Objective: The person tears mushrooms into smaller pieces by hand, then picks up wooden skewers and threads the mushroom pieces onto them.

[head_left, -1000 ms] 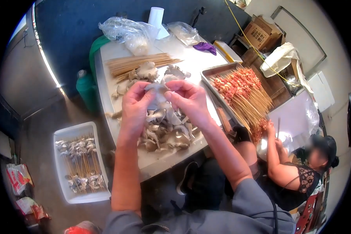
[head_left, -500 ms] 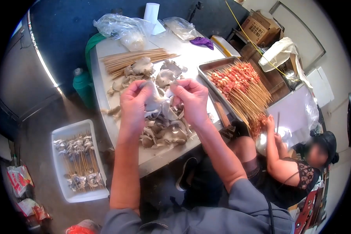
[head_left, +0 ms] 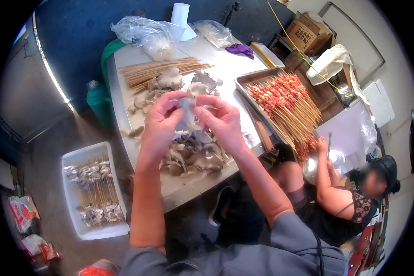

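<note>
A pale oyster mushroom (head_left: 186, 117) is held up between my two hands over the table. My left hand (head_left: 162, 120) pinches its left side with thumb and fingers. On the other side, my right hand (head_left: 222, 123) grips it with thumb and forefinger. Beneath them lies a heap of loose grey oyster mushrooms (head_left: 204, 158), partly hidden by my hands. More mushrooms (head_left: 170, 79) spread toward the back, beside a bundle of bare wooden skewers (head_left: 158, 71).
A metal tray (head_left: 240, 83) of meat skewers (head_left: 285, 99) stands at right. Beyond it a co-worker (head_left: 338, 200) handles more skewers. A white tub (head_left: 69, 202) with mushroom skewers sits low at left. Plastic bags (head_left: 147, 34), a paper roll (head_left: 179, 16) and a purple cloth (head_left: 239, 50) lie at the back.
My hands have drawn slightly closer together around the mushroom, the right one shifting left and down a little. The mushroom has turned between my fingers.
</note>
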`<state>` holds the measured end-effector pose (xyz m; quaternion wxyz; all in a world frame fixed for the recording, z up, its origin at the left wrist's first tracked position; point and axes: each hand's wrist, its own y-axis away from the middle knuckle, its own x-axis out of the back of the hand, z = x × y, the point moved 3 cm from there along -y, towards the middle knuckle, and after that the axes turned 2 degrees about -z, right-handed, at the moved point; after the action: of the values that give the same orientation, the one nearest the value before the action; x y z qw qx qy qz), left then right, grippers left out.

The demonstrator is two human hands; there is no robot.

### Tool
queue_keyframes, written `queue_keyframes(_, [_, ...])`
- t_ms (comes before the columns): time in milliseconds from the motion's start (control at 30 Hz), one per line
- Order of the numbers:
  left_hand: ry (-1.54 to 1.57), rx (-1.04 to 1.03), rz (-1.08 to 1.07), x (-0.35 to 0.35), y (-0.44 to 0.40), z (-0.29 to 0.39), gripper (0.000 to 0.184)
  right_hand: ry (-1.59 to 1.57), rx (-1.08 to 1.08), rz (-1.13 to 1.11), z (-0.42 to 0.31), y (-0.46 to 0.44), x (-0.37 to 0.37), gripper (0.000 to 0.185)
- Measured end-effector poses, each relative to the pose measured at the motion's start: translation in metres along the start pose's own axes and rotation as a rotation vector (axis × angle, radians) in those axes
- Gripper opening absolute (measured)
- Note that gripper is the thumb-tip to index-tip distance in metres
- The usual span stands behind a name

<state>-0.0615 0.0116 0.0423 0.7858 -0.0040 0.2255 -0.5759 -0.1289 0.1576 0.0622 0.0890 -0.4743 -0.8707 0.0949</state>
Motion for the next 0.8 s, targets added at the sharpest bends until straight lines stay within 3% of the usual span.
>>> queue_keyframes(100, [0.0,-0.019,-0.007,0.006,0.0,0.0,0.02,0.085,0.077,-0.094,0.009,-0.003,-0.005,0.021])
queue_keyframes(333, [-0.127,0.004,-0.093,0.013,-0.002,-0.001,0.007,-0.059,-0.039,-0.141,0.008,-0.001,-0.01,0.013])
queue_keyframes(633, [-0.146,0.038,-0.002,0.012,-0.002,-0.003,0.008,-0.032,-0.037,-0.031,0.008,0.0,-0.011,0.008])
queue_keyframes(800, [-0.074,0.014,0.141,0.023,-0.004,-0.007,0.008,-0.227,-0.036,0.164,0.011,-0.004,0.0,0.006])
